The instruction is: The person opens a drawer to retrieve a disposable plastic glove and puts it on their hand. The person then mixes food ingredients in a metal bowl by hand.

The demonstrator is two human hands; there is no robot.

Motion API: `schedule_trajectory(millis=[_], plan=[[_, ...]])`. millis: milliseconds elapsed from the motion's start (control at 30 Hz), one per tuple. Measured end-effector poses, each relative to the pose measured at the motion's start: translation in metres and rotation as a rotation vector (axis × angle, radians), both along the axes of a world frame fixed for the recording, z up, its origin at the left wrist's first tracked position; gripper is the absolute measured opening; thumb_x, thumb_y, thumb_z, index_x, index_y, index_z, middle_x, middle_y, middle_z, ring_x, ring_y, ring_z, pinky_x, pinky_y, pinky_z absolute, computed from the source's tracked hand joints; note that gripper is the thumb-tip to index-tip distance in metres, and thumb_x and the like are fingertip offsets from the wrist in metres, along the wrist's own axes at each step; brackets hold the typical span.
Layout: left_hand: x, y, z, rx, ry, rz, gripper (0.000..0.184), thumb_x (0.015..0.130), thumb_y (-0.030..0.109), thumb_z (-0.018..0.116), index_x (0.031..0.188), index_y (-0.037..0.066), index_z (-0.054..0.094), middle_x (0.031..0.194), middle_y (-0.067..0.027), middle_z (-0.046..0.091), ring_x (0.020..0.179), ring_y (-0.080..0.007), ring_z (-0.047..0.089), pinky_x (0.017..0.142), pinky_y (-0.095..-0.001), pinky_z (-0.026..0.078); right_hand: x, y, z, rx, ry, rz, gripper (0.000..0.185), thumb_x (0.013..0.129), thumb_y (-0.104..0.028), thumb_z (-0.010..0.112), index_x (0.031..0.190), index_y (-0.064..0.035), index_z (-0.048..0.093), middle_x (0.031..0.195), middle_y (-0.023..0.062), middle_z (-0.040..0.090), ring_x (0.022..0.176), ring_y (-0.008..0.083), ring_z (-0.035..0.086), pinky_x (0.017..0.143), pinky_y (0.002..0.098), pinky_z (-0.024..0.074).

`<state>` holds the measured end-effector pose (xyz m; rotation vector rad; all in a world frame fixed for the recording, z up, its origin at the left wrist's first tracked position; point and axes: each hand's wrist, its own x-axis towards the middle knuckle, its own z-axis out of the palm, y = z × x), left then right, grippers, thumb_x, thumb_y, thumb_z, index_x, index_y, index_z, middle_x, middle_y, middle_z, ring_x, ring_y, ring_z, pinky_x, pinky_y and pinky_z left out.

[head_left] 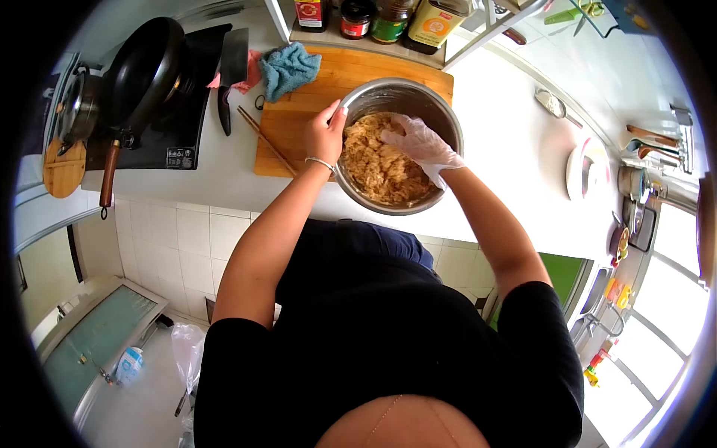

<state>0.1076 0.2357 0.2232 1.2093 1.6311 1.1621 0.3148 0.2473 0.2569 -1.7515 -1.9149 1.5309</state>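
Note:
A large steel mixing bowl (pixel 452 123) stands at the front edge of the cutting board, holding a lumpy, light-brown minced mixture (pixel 377 168). My left hand (pixel 326 136), bare and with a bracelet at the wrist, grips the bowl's left rim with the thumb on top. Inside the bowl, my right hand (pixel 426 145) wears a clear plastic glove. Its fingers curl into the upper right part of the mixture, and the fingertips are partly hidden there.
Under the bowl lies a wooden cutting board (pixel 358 63); chopsticks (pixel 267 142) and a teal cloth (pixel 290 71) rest on it. To the left are a cleaver (pixel 234 60) and a wok (pixel 142 71) on the stove. Bottles and jars (pixel 392 19) line the back; a white plate (pixel 573 173) sits right.

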Motion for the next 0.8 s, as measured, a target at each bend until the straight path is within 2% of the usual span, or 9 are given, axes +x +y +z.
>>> schedule_trajectory(millis=[133,167,267,400,467,567,700,767,800], plan=[[0.002,0.001,-0.004,0.020,-0.017,0.015,0.037,0.090,0.028,0.061,0.113,-0.001,0.064,0.096,-0.0205,0.068,0.085,-0.0238,0.068,0.076,-0.0313,0.050,-0.065,-0.022,-0.002,0.650,-0.228,0.238,0.026,0.079,-0.025,0.063,0.091,-0.0033,0.056,0.105,0.0120,0.051,0.097,0.0278,0.054,0.091,0.0411,0.0462],[0.001,0.001,-0.006,0.035,-0.020,0.004,0.037,0.090,0.028,0.061,0.113,-0.001,0.064,0.096,-0.0206,0.068,0.084,-0.0244,0.067,0.076,-0.0313,0.050,-0.070,-0.030,0.012,0.280,-0.288,0.342,0.015,0.079,-0.018,0.062,0.090,-0.0084,0.064,0.109,0.0099,0.051,0.105,0.0267,0.051,0.096,0.0437,0.0427],[-0.005,0.002,-0.002,0.032,0.010,-0.041,0.037,0.090,0.027,0.061,0.113,-0.001,0.063,0.095,-0.0207,0.068,0.084,-0.0255,0.067,0.075,-0.0316,0.050,-0.015,-0.024,0.000,0.540,-0.390,0.998,0.029,0.083,-0.028,0.060,0.105,-0.0095,0.065,0.119,0.0181,0.052,0.116,0.0343,0.048,0.093,0.0418,0.0458],[-0.002,0.004,-0.013,0.052,0.002,-0.051,0.036,0.090,0.027,0.061,0.113,-0.001,0.063,0.095,-0.0206,0.068,0.084,-0.0269,0.067,0.075,-0.0327,0.050,-0.016,-0.004,-0.023,0.314,-0.138,0.377,0.038,0.081,-0.036,0.062,0.109,-0.0107,0.065,0.126,0.0157,0.049,0.114,0.0355,0.048,0.094,0.0435,0.0438],[-0.001,0.004,-0.022,0.073,-0.010,-0.036,0.037,0.090,0.027,0.061,0.113,-0.001,0.063,0.095,-0.0206,0.068,0.085,-0.0276,0.067,0.076,-0.0331,0.050,-0.060,-0.024,-0.029,0.548,-0.281,0.221,0.039,0.079,-0.037,0.064,0.105,-0.0089,0.066,0.123,0.0162,0.051,0.109,0.0371,0.051,0.089,0.0409,0.0473],[-0.004,0.000,0.003,0.041,0.031,-0.066,0.036,0.090,0.027,0.061,0.113,-0.001,0.063,0.095,-0.0208,0.068,0.085,-0.0277,0.067,0.075,-0.0329,0.050,-0.025,-0.039,-0.001,0.319,-0.410,0.956,0.046,0.073,-0.038,0.069,0.109,-0.0094,0.061,0.121,0.0168,0.050,0.109,0.0387,0.051,0.086,0.0502,0.0472],[0.002,-0.001,0.000,0.090,0.037,-0.018,0.035,0.089,0.026,0.061,0.113,-0.001,0.064,0.093,-0.0215,0.068,0.081,-0.0274,0.067,0.073,-0.0330,0.051,0.003,-0.011,-0.043,0.534,-0.402,0.655,0.045,0.073,-0.035,0.069,0.109,-0.0111,0.060,0.117,0.0156,0.050,0.108,0.0368,0.051,0.089,0.0528,0.0446],[0.004,0.000,-0.010,0.080,0.013,-0.017,0.035,0.089,0.026,0.061,0.113,-0.001,0.064,0.093,-0.0215,0.068,0.081,-0.0273,0.067,0.072,-0.0330,0.051,-0.052,-0.009,-0.039,0.418,-0.201,0.148,0.037,0.076,-0.033,0.066,0.105,-0.0116,0.060,0.115,0.0145,0.051,0.111,0.0326,0.050,0.088,0.0513,0.0450],[0.003,0.002,-0.014,0.072,-0.002,-0.012,0.035,0.090,0.026,0.061,0.113,-0.001,0.064,0.093,-0.0216,0.068,0.080,-0.0272,0.067,0.072,-0.0330,0.050,-0.063,-0.029,-0.007,0.520,-0.246,0.327,0.039,0.076,-0.035,0.067,0.107,-0.0132,0.060,0.117,0.0151,0.050,0.117,0.0321,0.047,0.090,0.0492,0.0445]])
